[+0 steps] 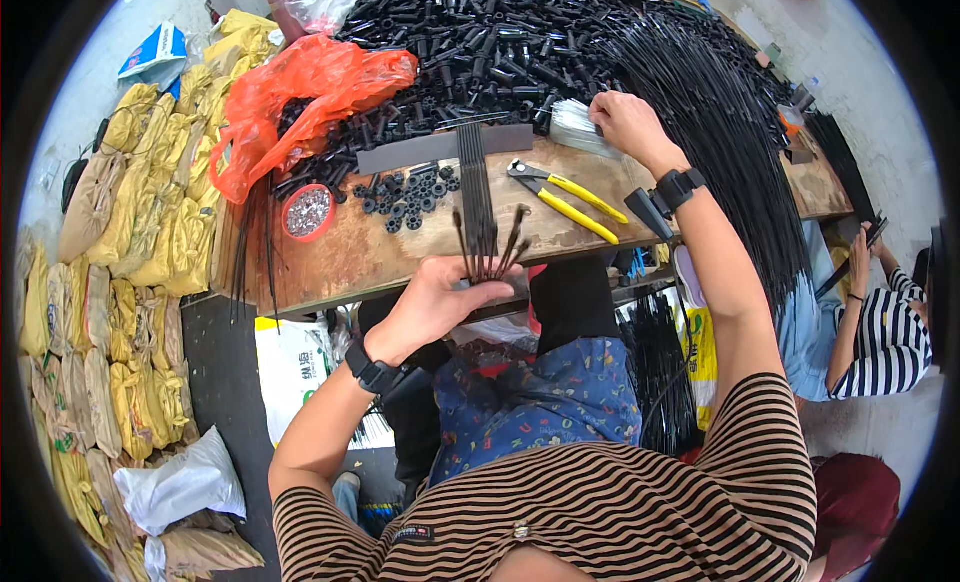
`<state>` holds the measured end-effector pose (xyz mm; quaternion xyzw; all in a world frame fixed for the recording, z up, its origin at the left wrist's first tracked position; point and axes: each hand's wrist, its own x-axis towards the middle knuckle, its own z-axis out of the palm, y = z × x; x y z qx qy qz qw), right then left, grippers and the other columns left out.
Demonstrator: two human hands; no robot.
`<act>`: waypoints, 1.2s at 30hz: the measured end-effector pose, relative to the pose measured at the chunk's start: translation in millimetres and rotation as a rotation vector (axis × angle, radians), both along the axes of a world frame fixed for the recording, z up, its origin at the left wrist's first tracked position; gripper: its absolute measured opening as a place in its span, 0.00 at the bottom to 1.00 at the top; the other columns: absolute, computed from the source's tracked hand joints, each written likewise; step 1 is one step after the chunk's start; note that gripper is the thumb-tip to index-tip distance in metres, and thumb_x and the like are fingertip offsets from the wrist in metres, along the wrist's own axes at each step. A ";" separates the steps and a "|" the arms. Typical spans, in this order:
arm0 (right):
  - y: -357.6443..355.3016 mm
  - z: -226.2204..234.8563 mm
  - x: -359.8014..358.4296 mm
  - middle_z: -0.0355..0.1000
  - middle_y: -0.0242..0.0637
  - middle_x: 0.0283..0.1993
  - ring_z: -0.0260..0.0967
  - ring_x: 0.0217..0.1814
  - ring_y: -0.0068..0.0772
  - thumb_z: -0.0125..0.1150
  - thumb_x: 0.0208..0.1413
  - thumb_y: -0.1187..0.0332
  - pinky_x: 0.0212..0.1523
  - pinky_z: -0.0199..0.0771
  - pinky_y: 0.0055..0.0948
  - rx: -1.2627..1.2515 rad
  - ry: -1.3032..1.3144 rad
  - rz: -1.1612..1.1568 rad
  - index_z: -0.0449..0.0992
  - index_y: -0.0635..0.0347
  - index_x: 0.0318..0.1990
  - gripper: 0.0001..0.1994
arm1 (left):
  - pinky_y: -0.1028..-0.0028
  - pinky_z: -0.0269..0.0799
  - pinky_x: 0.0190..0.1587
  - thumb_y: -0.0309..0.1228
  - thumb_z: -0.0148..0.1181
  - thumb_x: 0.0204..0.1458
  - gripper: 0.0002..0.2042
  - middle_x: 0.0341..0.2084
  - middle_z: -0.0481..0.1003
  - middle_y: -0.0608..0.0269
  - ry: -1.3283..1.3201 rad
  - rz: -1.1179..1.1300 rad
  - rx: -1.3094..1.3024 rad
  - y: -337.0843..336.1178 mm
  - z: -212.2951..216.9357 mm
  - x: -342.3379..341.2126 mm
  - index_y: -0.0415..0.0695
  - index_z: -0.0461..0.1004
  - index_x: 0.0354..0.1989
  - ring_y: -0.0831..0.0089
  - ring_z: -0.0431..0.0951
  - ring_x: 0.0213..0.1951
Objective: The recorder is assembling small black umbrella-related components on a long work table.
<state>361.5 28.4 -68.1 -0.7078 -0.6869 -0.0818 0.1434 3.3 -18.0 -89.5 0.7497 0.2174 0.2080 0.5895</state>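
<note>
Left hand (430,302) at near edge of worn wooden desk (350,252), fingers clamped on bundle of thin black rods (480,222). Right hand (625,122) at far edge, fingers closed on pale grey strip bundle (572,127). Yellow-handled pliers (565,194) between.

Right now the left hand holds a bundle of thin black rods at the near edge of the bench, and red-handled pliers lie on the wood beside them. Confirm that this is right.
Not quite: the pliers have yellow handles, not red. The head view shows them lying on the wooden bench just right of the black rods, which the left hand grips at their near ends.
</note>
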 end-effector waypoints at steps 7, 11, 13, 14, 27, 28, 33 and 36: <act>-13.7 13.1 -8.3 0.74 0.48 0.32 0.72 0.38 0.50 0.52 0.54 0.71 0.40 0.71 0.44 0.122 0.053 -0.029 0.73 0.62 0.35 0.06 | 0.79 0.71 0.44 0.23 0.60 0.53 0.07 0.35 0.80 0.66 -0.044 -0.015 -0.149 4.1 2.1 6.2 0.38 0.79 0.40 0.83 0.75 0.39; -33.9 44.1 -37.5 0.76 0.46 0.34 0.74 0.36 0.44 0.58 0.52 0.72 0.39 0.73 0.35 0.203 0.209 0.047 0.77 0.62 0.38 0.08 | 0.79 0.71 0.46 0.23 0.59 0.54 0.07 0.35 0.79 0.67 -0.018 -0.033 -0.138 5.9 2.1 4.2 0.39 0.78 0.40 0.82 0.75 0.40; -46.0 60.7 -54.6 0.77 0.42 0.33 0.75 0.35 0.38 0.59 0.52 0.70 0.38 0.74 0.32 0.229 0.301 0.115 0.78 0.61 0.37 0.07 | 0.78 0.71 0.46 0.23 0.59 0.54 0.07 0.35 0.79 0.66 -0.026 -0.028 -0.149 5.3 1.7 4.8 0.39 0.78 0.40 0.82 0.76 0.40; -53.9 71.3 -64.5 0.77 0.42 0.33 0.75 0.35 0.38 0.59 0.52 0.70 0.38 0.74 0.32 0.233 0.299 0.117 0.78 0.61 0.37 0.07 | 0.78 0.71 0.46 0.23 0.59 0.54 0.07 0.35 0.80 0.66 -0.034 -0.020 -0.166 4.9 2.3 4.8 0.38 0.78 0.40 0.81 0.76 0.40; -113.0 135.4 -146.3 0.75 0.36 0.30 0.72 0.29 0.26 0.62 0.48 0.77 0.32 0.72 0.22 0.183 0.440 0.526 0.78 0.63 0.35 0.06 | 0.75 0.74 0.48 0.25 0.56 0.56 0.08 0.37 0.79 0.56 -0.392 0.139 -0.103 9.2 99.1 4.8 0.36 0.75 0.43 0.74 0.79 0.40; -111.5 134.2 -148.2 0.74 0.37 0.31 0.73 0.30 0.29 0.61 0.48 0.77 0.32 0.72 0.24 0.193 0.430 0.529 0.78 0.64 0.35 0.06 | 0.75 0.74 0.48 0.25 0.56 0.56 0.09 0.37 0.79 0.55 -0.411 0.145 -0.061 10.6 101.4 5.6 0.36 0.74 0.44 0.74 0.79 0.41; -107.5 134.6 -152.2 0.74 0.38 0.31 0.73 0.30 0.31 0.61 0.49 0.76 0.31 0.72 0.25 0.209 0.441 0.510 0.78 0.63 0.36 0.06 | 0.77 0.74 0.47 0.26 0.57 0.56 0.10 0.36 0.79 0.57 -0.401 0.171 -0.027 10.8 107.4 4.5 0.35 0.74 0.45 0.76 0.79 0.40; -104.5 133.5 -152.6 0.73 0.39 0.30 0.73 0.29 0.33 0.61 0.49 0.76 0.31 0.72 0.26 0.225 0.412 0.525 0.78 0.64 0.36 0.06 | 0.80 0.74 0.46 0.26 0.58 0.56 0.11 0.35 0.79 0.59 -0.404 0.176 -0.035 11.8 106.2 4.5 0.34 0.74 0.45 0.78 0.78 0.40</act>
